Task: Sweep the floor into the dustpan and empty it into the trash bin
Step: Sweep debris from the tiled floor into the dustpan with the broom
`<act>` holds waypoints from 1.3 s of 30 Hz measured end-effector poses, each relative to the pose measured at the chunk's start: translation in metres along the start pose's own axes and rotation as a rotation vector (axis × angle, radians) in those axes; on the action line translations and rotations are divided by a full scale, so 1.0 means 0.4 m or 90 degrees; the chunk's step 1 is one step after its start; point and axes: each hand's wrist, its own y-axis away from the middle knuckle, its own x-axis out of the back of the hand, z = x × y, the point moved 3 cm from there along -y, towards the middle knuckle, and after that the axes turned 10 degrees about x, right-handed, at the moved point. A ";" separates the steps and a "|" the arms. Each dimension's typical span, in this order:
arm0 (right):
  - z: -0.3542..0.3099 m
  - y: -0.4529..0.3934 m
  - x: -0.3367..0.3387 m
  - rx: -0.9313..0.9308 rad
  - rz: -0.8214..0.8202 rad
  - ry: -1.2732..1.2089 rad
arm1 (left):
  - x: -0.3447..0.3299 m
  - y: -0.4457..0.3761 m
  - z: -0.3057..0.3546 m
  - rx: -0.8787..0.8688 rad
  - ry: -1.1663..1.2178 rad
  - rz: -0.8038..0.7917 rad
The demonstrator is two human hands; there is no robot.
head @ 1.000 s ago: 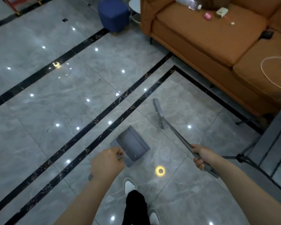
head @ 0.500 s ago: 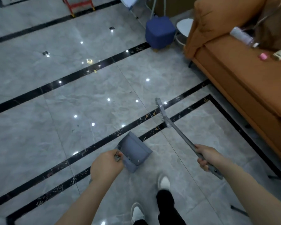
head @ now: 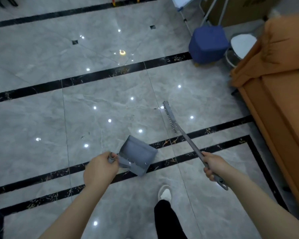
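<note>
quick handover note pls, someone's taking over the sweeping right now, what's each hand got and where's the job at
Left hand: grip on the dustpan handle, pan held low over the black floor stripe.
Right hand: grip on the broom handle, head out ahead near the floor.
Specks of dirt lie on the grey tile beyond the pan, left of the broom head.
Done: both tools in hand. The pan looks empty.
Left: sweep the specks into the pan, then empty it; no trash bin is in view.
</note>
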 end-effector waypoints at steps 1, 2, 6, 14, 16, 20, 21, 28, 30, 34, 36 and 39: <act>-0.033 -0.013 0.007 0.007 -0.001 0.027 | 0.009 -0.015 0.021 0.008 0.007 0.005; -0.066 -0.024 0.015 0.014 0.000 0.045 | 0.020 -0.029 0.042 0.011 0.012 0.012; -0.203 -0.085 0.023 0.032 -0.006 0.118 | 0.064 -0.101 0.104 0.050 0.055 0.023; -0.423 -0.182 -0.100 0.044 -0.029 0.171 | 0.141 -0.248 0.128 0.090 0.063 0.024; -0.461 -0.211 -0.143 0.042 -0.038 0.194 | 0.143 -0.284 0.119 0.098 0.046 0.020; -0.511 -0.250 -0.216 0.027 -0.059 0.242 | 0.140 -0.319 0.113 0.077 0.008 0.013; -0.523 -0.254 -0.245 0.020 -0.069 0.249 | 0.144 -0.327 0.110 0.073 0.006 0.015; -0.542 -0.242 -0.357 0.012 -0.167 0.354 | 0.160 -0.364 0.135 0.062 0.014 0.006; -0.555 -0.234 -0.360 0.000 -0.197 0.378 | 0.164 -0.369 0.139 0.057 0.018 0.009; -0.607 -0.217 -0.323 -0.051 -0.261 0.381 | 0.171 -0.372 0.141 0.050 0.018 0.013; -0.646 -0.211 -0.297 -0.062 -0.258 0.364 | 0.176 -0.372 0.135 0.050 0.020 0.014; -0.697 -0.207 -0.286 -0.007 -0.220 0.381 | 0.176 -0.366 0.130 0.047 0.020 0.010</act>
